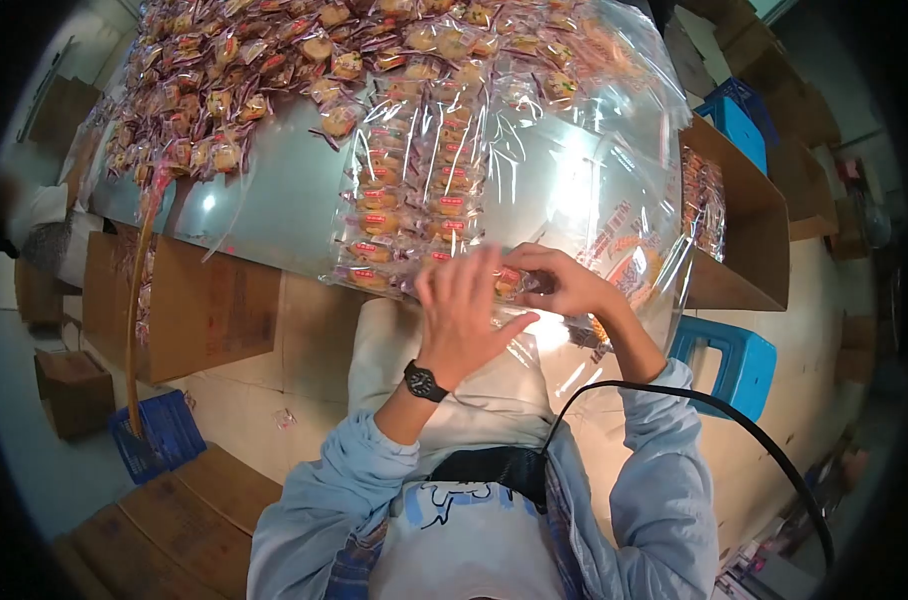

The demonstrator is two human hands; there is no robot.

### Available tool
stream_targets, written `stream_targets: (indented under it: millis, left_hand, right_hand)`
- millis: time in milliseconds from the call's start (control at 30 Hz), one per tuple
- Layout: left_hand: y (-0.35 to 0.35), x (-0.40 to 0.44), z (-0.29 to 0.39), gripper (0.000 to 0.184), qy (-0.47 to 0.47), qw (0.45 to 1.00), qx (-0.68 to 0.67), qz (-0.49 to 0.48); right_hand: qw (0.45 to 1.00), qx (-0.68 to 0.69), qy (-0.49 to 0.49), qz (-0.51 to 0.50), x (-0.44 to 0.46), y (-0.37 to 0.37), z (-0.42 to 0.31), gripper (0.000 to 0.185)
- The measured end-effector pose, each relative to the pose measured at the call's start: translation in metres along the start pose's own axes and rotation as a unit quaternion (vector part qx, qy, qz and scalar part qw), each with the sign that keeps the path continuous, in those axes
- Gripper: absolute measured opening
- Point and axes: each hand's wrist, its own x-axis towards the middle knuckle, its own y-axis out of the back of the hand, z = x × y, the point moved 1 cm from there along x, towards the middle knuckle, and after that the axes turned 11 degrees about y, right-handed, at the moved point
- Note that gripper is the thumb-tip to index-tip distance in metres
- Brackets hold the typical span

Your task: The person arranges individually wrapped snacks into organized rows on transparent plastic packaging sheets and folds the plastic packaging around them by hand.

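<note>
Two columns of small wrapped cakes (376,200) with red labels lie in a clear plastic bag (489,170) at the table's near edge. My left hand (464,315), with a black watch at the wrist, is over the near end of the columns. Its fingers are stretched out and its thumb stands apart. Beside it, my right hand (566,283) has thumb and fingers closed around the end of a wrapped cake (508,281). Part of that cake is hidden by the left fingers. Printed clear bags (629,250) lie under and beside my right hand.
A large heap of wrapped cakes (264,60) covers the far part of the metal table (284,190). Cardboard boxes stand left (214,310) and right (749,225). A blue stool (749,365) is at right. A black cable (714,395) crosses my right forearm. Another person (49,235) is at far left.
</note>
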Motion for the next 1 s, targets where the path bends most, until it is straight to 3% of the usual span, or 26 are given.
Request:
stream_targets:
  millis: [33,67,167,267,400,533,667,700,733,800,900,1000]
  left_hand:
    - [-0.003,0.000,-0.009,0.118,0.019,1.000,0.006,-0.004]
    - [0.001,0.000,-0.018,0.122,0.017,1.000,0.003,0.003]
    - [0.025,-0.006,-0.045,0.135,0.037,0.999,0.010,-0.015]
    - [0.023,-0.020,-0.061,0.137,0.040,0.998,0.032,-0.023]
    - [0.020,-0.022,-0.060,0.108,0.024,0.999,0.042,0.000]
    - [0.011,-0.038,-0.059,0.064,-0.042,0.996,-0.053,0.066]
    - [0.006,-0.051,-0.062,0.038,-0.075,0.990,-0.054,0.103]
    - [0.006,-0.053,-0.064,0.032,-0.082,0.989,-0.050,0.112]
    - [0.005,-0.056,-0.065,0.027,-0.089,0.988,-0.047,0.121]
    - [0.003,-0.062,-0.062,0.024,-0.123,0.987,-0.049,0.095]
    - [-0.001,-0.055,-0.031,0.026,-0.124,0.990,-0.035,0.062]
    - [0.000,-0.035,0.006,0.029,-0.097,0.995,-0.001,0.029]
  right_hand:
    - [0.999,-0.028,0.016,-0.013,-0.001,0.001,0.000,0.056]
    - [0.998,-0.055,0.031,-0.024,-0.004,0.002,0.000,0.056]
    - [0.995,0.058,-0.073,0.034,-0.015,-0.007,-0.010,0.056]
    - [0.994,0.088,-0.058,-0.017,-0.013,-0.009,-0.012,0.058]
    - [0.985,0.156,-0.066,-0.039,-0.017,-0.019,-0.005,0.074]
    - [0.999,0.009,0.030,0.020,-0.027,-0.015,-0.024,0.077]
    - [0.988,0.140,-0.050,0.053,-0.047,-0.022,-0.004,0.059]
    - [0.994,0.083,0.001,0.077,-0.045,-0.025,-0.002,0.046]
    - [0.995,0.065,0.003,0.076,-0.044,-0.027,-0.001,0.046]
    - [0.997,0.028,0.006,0.073,-0.040,-0.030,0.001,0.047]
    - [0.991,-0.035,0.090,0.096,-0.030,-0.039,0.002,0.044]
    - [0.990,0.051,0.008,0.129,-0.027,-0.037,-0.012,0.041]
